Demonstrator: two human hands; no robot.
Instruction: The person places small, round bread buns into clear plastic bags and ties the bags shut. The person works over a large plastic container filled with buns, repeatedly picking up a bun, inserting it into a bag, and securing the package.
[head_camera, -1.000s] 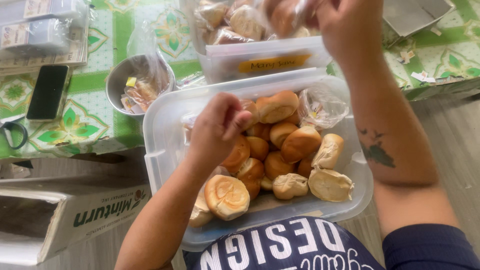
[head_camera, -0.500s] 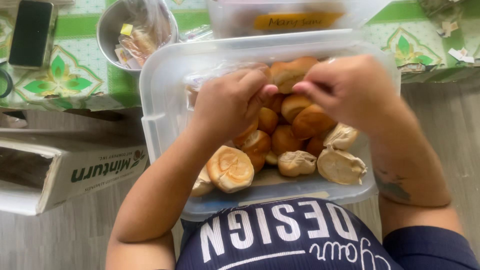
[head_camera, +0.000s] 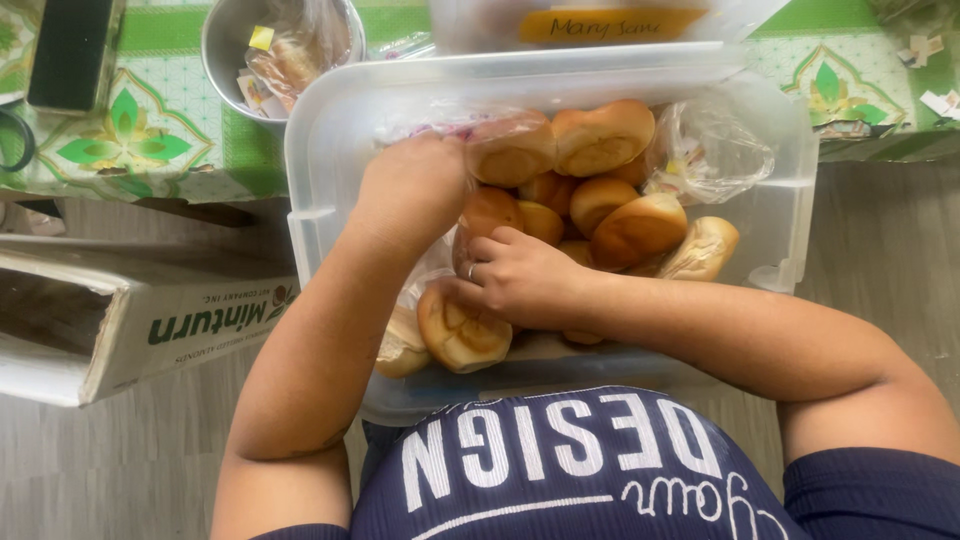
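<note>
Both hands are down in the clear plastic tub (head_camera: 800, 215) of bread rolls (head_camera: 600, 135) — the left hand (head_camera: 415, 190) curled on a thin plastic bag (head_camera: 450, 128), the right hand (head_camera: 520, 275) closed around a roll (head_camera: 487, 213). Judging by this, bagging is underway — the bag's mouth needs holding wide.

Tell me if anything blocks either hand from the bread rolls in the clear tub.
Nothing visible does. The left hand and right hand are already in the clear tub, resting among the bread rolls.
</note>
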